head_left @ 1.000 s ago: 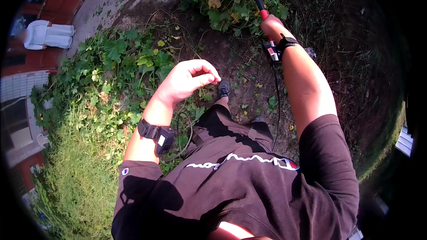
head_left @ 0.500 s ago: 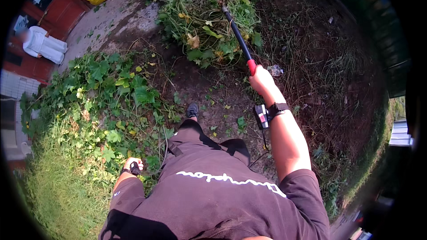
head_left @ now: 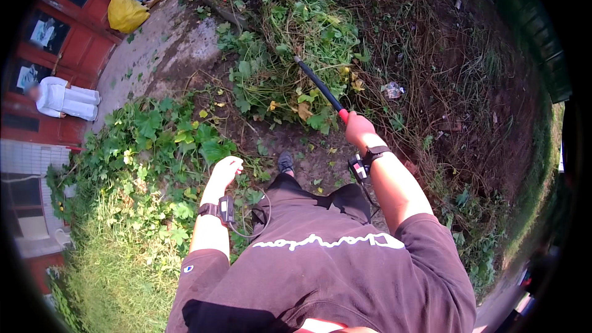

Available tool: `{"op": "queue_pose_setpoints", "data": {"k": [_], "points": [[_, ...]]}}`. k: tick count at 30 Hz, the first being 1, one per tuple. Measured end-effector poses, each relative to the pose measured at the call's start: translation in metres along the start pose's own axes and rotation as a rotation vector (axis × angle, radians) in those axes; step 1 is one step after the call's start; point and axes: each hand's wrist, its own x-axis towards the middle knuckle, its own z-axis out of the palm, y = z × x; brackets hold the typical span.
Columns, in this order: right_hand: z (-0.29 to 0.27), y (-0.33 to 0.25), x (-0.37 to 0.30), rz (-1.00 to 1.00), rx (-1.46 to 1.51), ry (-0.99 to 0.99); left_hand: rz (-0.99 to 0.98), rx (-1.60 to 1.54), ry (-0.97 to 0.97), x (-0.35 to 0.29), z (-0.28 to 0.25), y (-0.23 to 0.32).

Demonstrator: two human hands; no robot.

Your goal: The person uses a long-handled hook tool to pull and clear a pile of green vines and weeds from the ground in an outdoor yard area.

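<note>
My right hand (head_left: 359, 131) is closed round the red grip of a long black pole-handled tool (head_left: 320, 88). The pole slants away to the upper left over a heap of cut vines and leaves (head_left: 308, 43). Its far end meets the greenery, and any head on it is hidden there. My left hand (head_left: 228, 170) hangs in the air over the leafy plants on the left, holding nothing, its fingers loosely bent and partly apart. Each wrist wears a strap with a small device; a cable runs from the left device (head_left: 227, 208).
Broad-leaved plants (head_left: 154, 126) and grass cover the left side. A person in white (head_left: 68, 100) stands by red doors (head_left: 77, 43) at the far left. A yellow sack (head_left: 126, 12) lies near the doors. Crumpled litter (head_left: 392, 90) lies on the soil at right, beyond it a green fence (head_left: 536, 31).
My left hand has risen forward from beside my body, its fingers loosening. The pole's far end has come nearer and to the left, with my right hand drawn back slightly.
</note>
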Motion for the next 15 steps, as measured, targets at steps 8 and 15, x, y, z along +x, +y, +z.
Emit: {"op": "queue_pose_setpoints", "data": {"k": [8, 15], "points": [[-0.025, 0.044, -0.032, -0.005, 0.055, 0.047, 0.018, 1.046, 0.081, -0.092, 0.076, 0.043], [-0.067, 0.164, -0.156, -0.219, 0.095, 0.378, -0.017, 0.498, -0.184, -0.084, 0.205, 0.051]]}}
